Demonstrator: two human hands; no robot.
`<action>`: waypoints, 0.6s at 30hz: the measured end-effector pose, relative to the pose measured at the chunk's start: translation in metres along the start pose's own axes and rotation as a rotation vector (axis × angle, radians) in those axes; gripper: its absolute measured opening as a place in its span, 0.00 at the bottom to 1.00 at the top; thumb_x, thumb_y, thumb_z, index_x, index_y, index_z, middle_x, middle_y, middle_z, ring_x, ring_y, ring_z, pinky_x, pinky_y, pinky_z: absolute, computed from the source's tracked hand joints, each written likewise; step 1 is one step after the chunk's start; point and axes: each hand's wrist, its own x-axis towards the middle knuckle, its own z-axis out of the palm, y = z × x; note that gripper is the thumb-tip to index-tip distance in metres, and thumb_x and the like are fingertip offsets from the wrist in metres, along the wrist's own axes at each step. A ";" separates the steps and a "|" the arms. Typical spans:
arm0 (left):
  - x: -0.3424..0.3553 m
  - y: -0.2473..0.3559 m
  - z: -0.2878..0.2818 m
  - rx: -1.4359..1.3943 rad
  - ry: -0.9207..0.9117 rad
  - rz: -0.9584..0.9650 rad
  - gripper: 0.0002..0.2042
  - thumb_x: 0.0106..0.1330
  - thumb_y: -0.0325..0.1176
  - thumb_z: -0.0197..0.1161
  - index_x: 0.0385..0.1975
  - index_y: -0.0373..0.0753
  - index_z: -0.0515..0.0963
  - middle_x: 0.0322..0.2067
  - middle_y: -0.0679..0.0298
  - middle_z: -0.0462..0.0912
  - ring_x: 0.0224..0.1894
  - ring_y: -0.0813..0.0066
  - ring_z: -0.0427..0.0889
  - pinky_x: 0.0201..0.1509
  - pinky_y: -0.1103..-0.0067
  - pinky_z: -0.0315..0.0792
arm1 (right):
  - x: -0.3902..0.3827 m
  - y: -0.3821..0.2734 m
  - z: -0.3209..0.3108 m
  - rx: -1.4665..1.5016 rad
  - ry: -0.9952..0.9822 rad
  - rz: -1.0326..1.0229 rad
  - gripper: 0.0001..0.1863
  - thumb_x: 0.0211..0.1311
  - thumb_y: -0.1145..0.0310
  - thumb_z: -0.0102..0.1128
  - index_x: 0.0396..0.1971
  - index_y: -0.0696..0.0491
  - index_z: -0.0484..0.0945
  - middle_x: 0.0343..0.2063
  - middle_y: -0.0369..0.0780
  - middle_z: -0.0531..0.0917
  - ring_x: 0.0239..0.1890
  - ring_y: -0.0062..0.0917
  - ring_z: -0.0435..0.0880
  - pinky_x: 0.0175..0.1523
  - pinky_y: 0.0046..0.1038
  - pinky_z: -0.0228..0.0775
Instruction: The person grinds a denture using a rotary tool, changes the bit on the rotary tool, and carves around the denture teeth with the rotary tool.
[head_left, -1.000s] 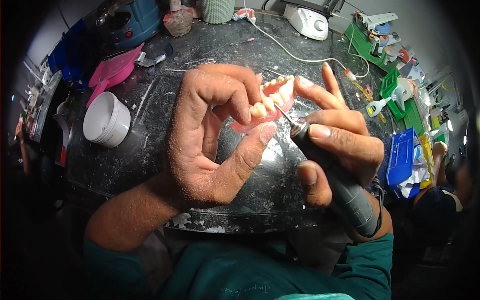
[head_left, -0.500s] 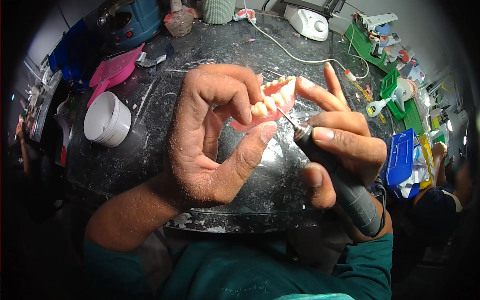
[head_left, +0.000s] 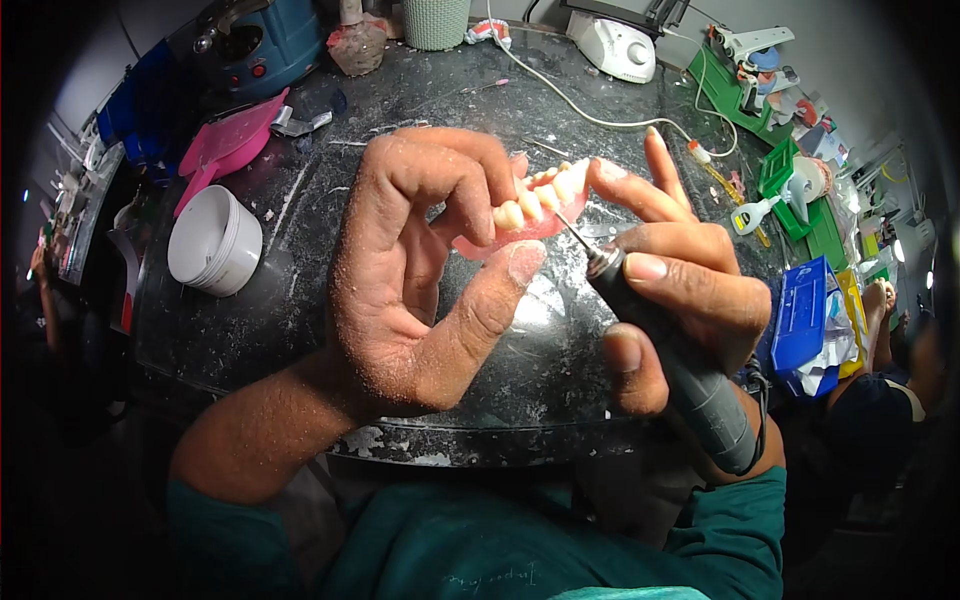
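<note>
Pinched between the thumb and curled fingers of my left hand (head_left: 425,265) is a denture (head_left: 525,232) with a pink base and cream teeth. Fine dust coats that hand. My right hand (head_left: 690,280) grips a black rotary handpiece (head_left: 690,375), its thin metal bur (head_left: 573,232) reaching the denture beside the teeth. Whether the tip touches the pink base or a tooth is hard to make out. My right index finger rests at the denture's far right end, and another finger sticks up behind it. Part of the denture is hidden behind my left fingers.
Dust and scrapings lie over the dark table (head_left: 300,330). A white tub (head_left: 215,240) and a pink dustpan (head_left: 230,140) stand left. Behind are a blue machine (head_left: 260,50) and a white control box (head_left: 615,48) with a cable. Blue (head_left: 803,325) and green bins (head_left: 775,185) line the right.
The denture has shifted slightly left and tilted a little in my left hand. The bur stays against it, and my right hand has barely moved.
</note>
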 end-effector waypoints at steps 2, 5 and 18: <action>0.000 0.000 -0.001 0.016 -0.008 -0.003 0.14 0.59 0.16 0.55 0.40 0.38 0.61 0.42 0.56 0.66 0.45 0.75 0.65 0.61 0.70 0.61 | 0.000 0.000 0.001 0.001 0.002 0.001 0.19 0.62 0.62 0.60 0.48 0.52 0.65 0.38 0.45 0.74 0.55 0.53 0.76 0.67 0.68 0.42; 0.000 -0.002 -0.001 0.009 -0.017 0.037 0.14 0.59 0.16 0.54 0.40 0.38 0.60 0.42 0.56 0.65 0.45 0.75 0.65 0.61 0.70 0.60 | 0.002 -0.001 0.000 -0.009 -0.005 -0.004 0.19 0.62 0.63 0.60 0.48 0.52 0.65 0.39 0.45 0.74 0.54 0.53 0.76 0.67 0.68 0.42; 0.000 0.001 -0.001 0.022 -0.026 -0.008 0.14 0.58 0.16 0.55 0.36 0.40 0.60 0.42 0.57 0.65 0.44 0.76 0.65 0.60 0.70 0.62 | 0.001 0.003 0.003 -0.027 0.030 -0.057 0.20 0.63 0.62 0.60 0.48 0.54 0.64 0.37 0.46 0.74 0.54 0.53 0.77 0.66 0.67 0.47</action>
